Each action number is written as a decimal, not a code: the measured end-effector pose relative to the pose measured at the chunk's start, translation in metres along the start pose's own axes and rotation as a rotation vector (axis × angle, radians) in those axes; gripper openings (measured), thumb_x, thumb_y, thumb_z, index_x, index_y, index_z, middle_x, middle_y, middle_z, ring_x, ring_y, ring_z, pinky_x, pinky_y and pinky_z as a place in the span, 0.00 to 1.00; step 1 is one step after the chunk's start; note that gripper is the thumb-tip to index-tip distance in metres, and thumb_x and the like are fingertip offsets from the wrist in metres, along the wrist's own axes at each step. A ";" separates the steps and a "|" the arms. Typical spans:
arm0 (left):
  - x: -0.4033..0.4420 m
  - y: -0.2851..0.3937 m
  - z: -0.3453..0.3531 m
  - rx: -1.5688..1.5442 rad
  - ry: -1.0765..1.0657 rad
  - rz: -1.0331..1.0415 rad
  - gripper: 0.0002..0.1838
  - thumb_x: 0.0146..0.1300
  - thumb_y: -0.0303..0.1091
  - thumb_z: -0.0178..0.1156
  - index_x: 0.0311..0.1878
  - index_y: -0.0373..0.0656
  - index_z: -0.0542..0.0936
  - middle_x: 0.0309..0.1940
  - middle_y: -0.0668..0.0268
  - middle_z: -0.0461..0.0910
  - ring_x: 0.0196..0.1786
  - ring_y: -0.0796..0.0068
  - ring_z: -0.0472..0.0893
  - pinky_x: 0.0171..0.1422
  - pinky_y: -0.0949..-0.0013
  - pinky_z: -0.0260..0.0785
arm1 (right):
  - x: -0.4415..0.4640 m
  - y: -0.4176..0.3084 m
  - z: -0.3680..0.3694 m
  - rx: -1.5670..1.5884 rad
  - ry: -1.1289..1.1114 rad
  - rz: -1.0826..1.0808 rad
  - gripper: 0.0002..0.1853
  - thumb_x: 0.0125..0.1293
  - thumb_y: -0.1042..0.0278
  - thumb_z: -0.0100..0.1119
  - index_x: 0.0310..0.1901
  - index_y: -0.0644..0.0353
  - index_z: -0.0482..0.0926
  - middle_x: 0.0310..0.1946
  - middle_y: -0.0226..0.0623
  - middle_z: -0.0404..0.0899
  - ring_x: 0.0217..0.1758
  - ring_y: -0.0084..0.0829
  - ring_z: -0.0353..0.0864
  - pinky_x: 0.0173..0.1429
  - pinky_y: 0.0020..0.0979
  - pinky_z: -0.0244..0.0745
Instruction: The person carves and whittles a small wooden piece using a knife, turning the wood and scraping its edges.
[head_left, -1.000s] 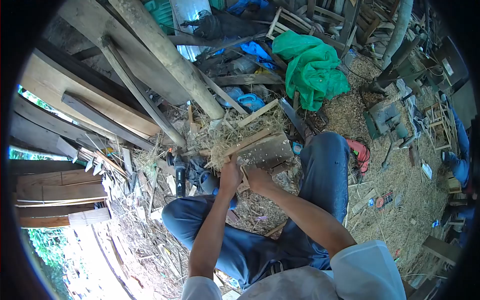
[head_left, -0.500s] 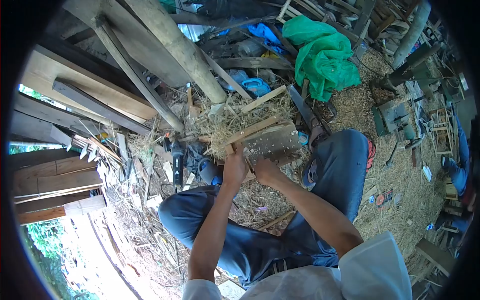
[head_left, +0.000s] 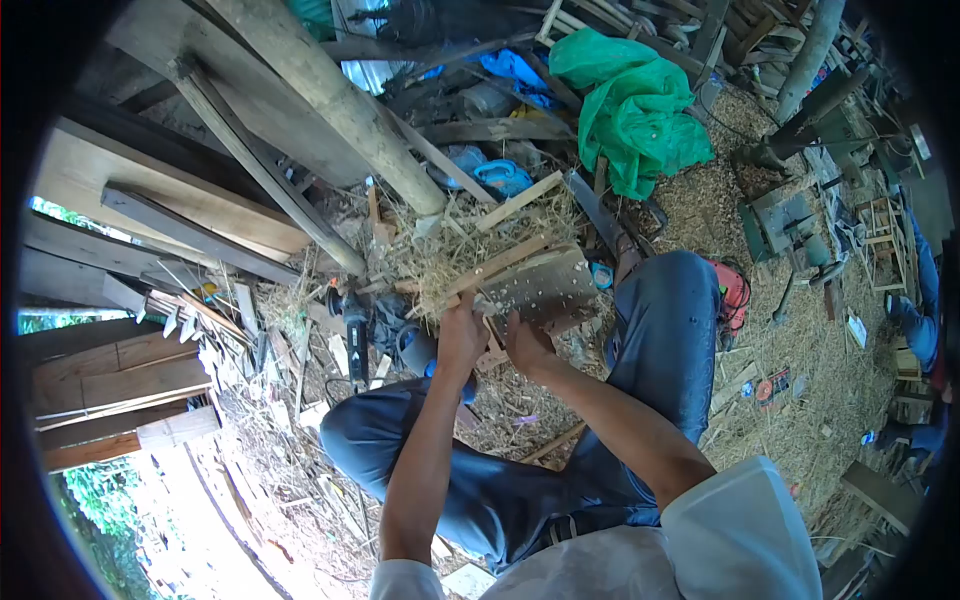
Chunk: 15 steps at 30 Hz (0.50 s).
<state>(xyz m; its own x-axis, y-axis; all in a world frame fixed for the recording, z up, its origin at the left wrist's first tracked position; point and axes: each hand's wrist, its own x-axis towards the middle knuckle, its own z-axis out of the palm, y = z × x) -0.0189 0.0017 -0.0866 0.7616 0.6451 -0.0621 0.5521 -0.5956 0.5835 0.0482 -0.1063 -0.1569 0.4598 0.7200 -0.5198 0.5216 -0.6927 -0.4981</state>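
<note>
Between my knees a worn board (head_left: 550,282) with pale chips on it lies at a slant, a long wooden strip (head_left: 510,262) along its far edge. My left hand (head_left: 462,335) is closed around a small piece of wood (head_left: 494,334) at the board's near left end. Close on its right, my right hand (head_left: 528,346) is at the board's near edge with its fingers bent. What those fingers hold, if anything, is too small to make out.
A black power tool (head_left: 355,332) lies left of my knee, a red one (head_left: 732,292) beyond my right knee. Ahead are a wooden post (head_left: 340,110) and a green plastic sheet (head_left: 640,115). Shavings cover the ground. Another person's leg (head_left: 918,325) shows at far right.
My right hand has shifted slightly, with its fingers now further up against the board's near edge. My left hand stays at the small wood piece. The whole view has moved slightly.
</note>
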 end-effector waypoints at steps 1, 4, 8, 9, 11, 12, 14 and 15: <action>0.002 -0.009 0.002 0.010 0.046 0.052 0.12 0.54 0.21 0.54 0.43 0.32 0.73 0.22 0.46 0.78 0.30 0.49 0.81 0.32 0.55 0.72 | 0.006 0.004 0.003 -0.098 0.020 -0.090 0.14 0.65 0.66 0.45 0.46 0.69 0.68 0.37 0.59 0.78 0.42 0.53 0.79 0.44 0.46 0.75; 0.011 -0.024 0.000 -0.066 -0.069 -0.142 0.08 0.58 0.24 0.55 0.40 0.31 0.73 0.26 0.50 0.81 0.31 0.59 0.83 0.32 0.62 0.75 | 0.016 0.006 -0.023 0.128 -0.110 -0.043 0.14 0.63 0.65 0.48 0.41 0.70 0.71 0.35 0.57 0.78 0.39 0.54 0.79 0.43 0.47 0.74; 0.016 0.013 -0.041 -0.652 -0.101 -0.339 0.08 0.62 0.29 0.54 0.38 0.32 0.74 0.31 0.53 0.82 0.34 0.67 0.84 0.34 0.68 0.76 | -0.004 -0.014 -0.099 0.282 0.305 -0.130 0.14 0.63 0.64 0.48 0.38 0.70 0.73 0.33 0.58 0.77 0.38 0.54 0.77 0.41 0.47 0.70; 0.018 0.020 -0.053 -0.809 -0.102 -0.338 0.09 0.63 0.29 0.53 0.39 0.31 0.74 0.31 0.55 0.81 0.33 0.69 0.83 0.37 0.69 0.76 | -0.012 -0.021 -0.118 0.268 0.308 -0.154 0.14 0.63 0.64 0.48 0.38 0.70 0.73 0.33 0.58 0.77 0.38 0.54 0.77 0.41 0.47 0.70; 0.018 0.029 -0.072 -0.978 -0.074 -0.318 0.10 0.65 0.30 0.52 0.40 0.30 0.73 0.30 0.57 0.81 0.31 0.71 0.82 0.39 0.70 0.77 | -0.024 -0.033 -0.152 0.536 0.099 -0.174 0.15 0.64 0.61 0.49 0.38 0.68 0.72 0.31 0.55 0.76 0.37 0.52 0.76 0.41 0.44 0.68; 0.019 0.033 -0.081 -1.052 -0.059 -0.293 0.10 0.65 0.30 0.52 0.40 0.30 0.73 0.30 0.57 0.81 0.31 0.71 0.82 0.39 0.70 0.77 | -0.016 -0.029 -0.146 0.565 0.129 -0.276 0.17 0.66 0.56 0.49 0.39 0.66 0.72 0.29 0.51 0.75 0.34 0.48 0.75 0.41 0.41 0.67; 0.020 0.036 -0.090 -1.171 -0.003 -0.265 0.11 0.66 0.33 0.50 0.46 0.35 0.72 0.32 0.60 0.80 0.33 0.72 0.81 0.41 0.72 0.75 | -0.012 -0.032 -0.140 0.586 0.134 -0.347 0.19 0.66 0.52 0.48 0.38 0.66 0.72 0.27 0.48 0.74 0.32 0.44 0.74 0.40 0.39 0.67; 0.018 0.044 -0.092 -1.191 0.030 -0.239 0.11 0.66 0.33 0.50 0.46 0.35 0.72 0.32 0.60 0.80 0.33 0.72 0.81 0.41 0.72 0.75 | -0.017 -0.036 -0.140 0.596 0.131 -0.376 0.20 0.67 0.51 0.48 0.38 0.65 0.72 0.26 0.46 0.74 0.31 0.43 0.74 0.40 0.39 0.67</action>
<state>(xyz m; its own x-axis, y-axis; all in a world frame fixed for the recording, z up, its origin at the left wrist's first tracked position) -0.0122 0.0315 0.0129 0.6659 0.6990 -0.2605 0.0081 0.3424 0.9395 0.1224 -0.0882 -0.0329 0.4282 0.8876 -0.1696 0.1972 -0.2750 -0.9410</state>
